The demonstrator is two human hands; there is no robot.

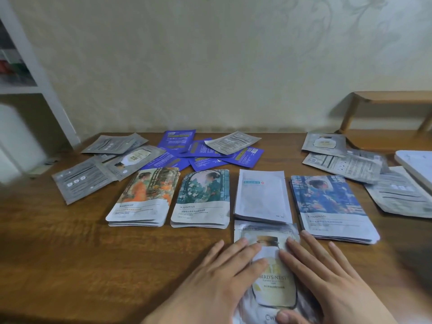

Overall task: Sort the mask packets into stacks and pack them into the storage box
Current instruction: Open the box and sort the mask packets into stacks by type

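Nearest the camera, the left hand (224, 274) and the right hand (327, 277) lie flat with straight fingers on a silver foil packet printed with a jar and the words BIRD'S NEST (272, 286). The hands sit just beside each other, 1 on each side of the jar picture, and the right thumb touches the packet's near edge. The packet rests on the brown wooden table (70, 253).

Beyond it, 4 stacks stand in a row. From left: a stack of packets showing a figure in orange (143, 197), a stack showing a figure in green (202, 198), a stack of plain white packets (261, 195) whose near edge touches the silver packet, and a stack showing a figure in blue (329, 206).

Farther back lie loose packets: grey ones at the left (98, 169), purple ones in the middle (198, 153) with 1 grey packet on top, and grey ones at the right (346, 160). A flat white object (416, 164) shows at the right edge, too cropped to identify. A wooden shelf (385, 118) stands against the pale patterned wall (210, 66).
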